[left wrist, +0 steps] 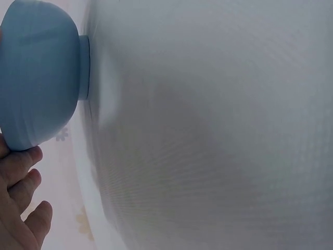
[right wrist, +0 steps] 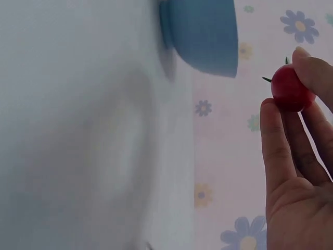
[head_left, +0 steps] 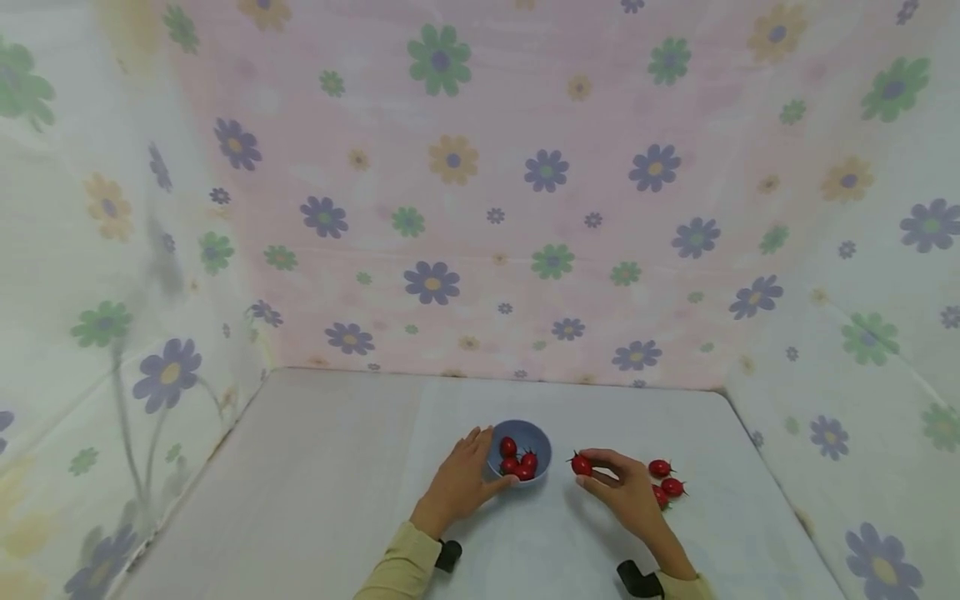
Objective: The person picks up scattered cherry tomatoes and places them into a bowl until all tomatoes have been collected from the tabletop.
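Note:
A blue bowl (head_left: 545,454) stands on the white tabletop with several red cherry tomatoes (head_left: 507,447) inside. My left hand (head_left: 459,479) holds its left side, thumb at the near rim and fingers at the far left. In the left wrist view, fingertips (left wrist: 34,154) touch the outside of the bowl (left wrist: 39,73). To the right of the bowl, my right hand (head_left: 626,492) pinches one cherry tomato (head_left: 581,465) between thumb and fingers, above the table. Its green stem points toward the bowl. The right wrist view shows this tomato (right wrist: 290,89) close up.
Three loose cherry tomatoes (head_left: 672,487) lie on the white table (head_left: 337,483), just right of my right hand. Flower-patterned cloth walls (head_left: 480,333) enclose the table at the back and both sides. Dark wrist mounts (head_left: 637,578) sit at both sleeves.

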### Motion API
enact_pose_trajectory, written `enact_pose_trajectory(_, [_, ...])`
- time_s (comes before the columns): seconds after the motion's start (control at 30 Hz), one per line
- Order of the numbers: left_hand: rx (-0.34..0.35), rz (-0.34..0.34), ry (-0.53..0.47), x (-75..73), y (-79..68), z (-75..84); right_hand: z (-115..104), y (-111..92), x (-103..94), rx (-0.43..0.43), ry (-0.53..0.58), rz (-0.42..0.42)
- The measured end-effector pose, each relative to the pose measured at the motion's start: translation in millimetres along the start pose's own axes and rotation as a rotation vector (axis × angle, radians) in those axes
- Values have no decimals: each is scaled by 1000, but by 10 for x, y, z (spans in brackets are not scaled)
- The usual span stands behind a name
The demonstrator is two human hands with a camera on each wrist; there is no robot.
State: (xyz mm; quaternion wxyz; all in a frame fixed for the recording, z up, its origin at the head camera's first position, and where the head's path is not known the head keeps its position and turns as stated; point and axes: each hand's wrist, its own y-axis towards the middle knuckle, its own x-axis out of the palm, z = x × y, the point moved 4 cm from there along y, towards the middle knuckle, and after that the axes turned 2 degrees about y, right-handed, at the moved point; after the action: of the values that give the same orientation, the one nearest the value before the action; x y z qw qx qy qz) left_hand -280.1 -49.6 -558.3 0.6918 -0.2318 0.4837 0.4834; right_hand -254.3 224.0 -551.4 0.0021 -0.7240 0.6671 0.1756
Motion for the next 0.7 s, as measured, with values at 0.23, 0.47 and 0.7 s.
enact_pose_trajectory(0.23, [-18, -3, 2, -4, 3, -13, -92, 181, 202, -112, 59, -39])
enact_pose_trajectory(0.47, [-22, -10, -23, 32, 8, -33, -136, 315, 360, -202, 84, -66])
enact_pose_trajectory(0.7, [-30, -17, -39, 61, 14, -38, -89, 404, 450, -208, 106, -45])
